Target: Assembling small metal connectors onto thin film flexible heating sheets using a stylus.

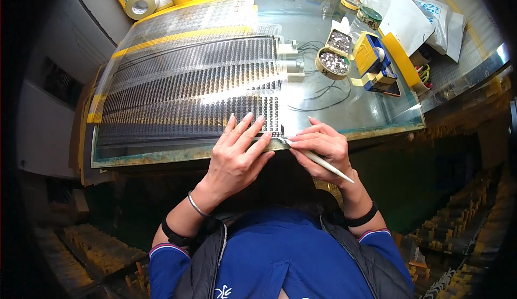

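Observation:
A stack of dark perforated sheets (177, 102) with rows of small openings covers the left and middle of the glass-topped table (371, 105). My left hand (237, 153) lies on the near right corner of the stack, fingers stretched out and pressing down. In my right hand (326, 145) is a slim tool with a tapered white handle (328, 165), held like a pen. Its metal tip touches the sheet's near right edge, close to my left fingertips. The exact kind of tip is too small to make out.
Two small containers of dark and pale bits (334, 63) stand right of the sheets, beside a yellow and blue tape dispenser (374, 65). Behind them is a clear jar (371, 8). Thin black wires (323, 105) curl on the glass. Tape rolls (141, 5) lie far left.

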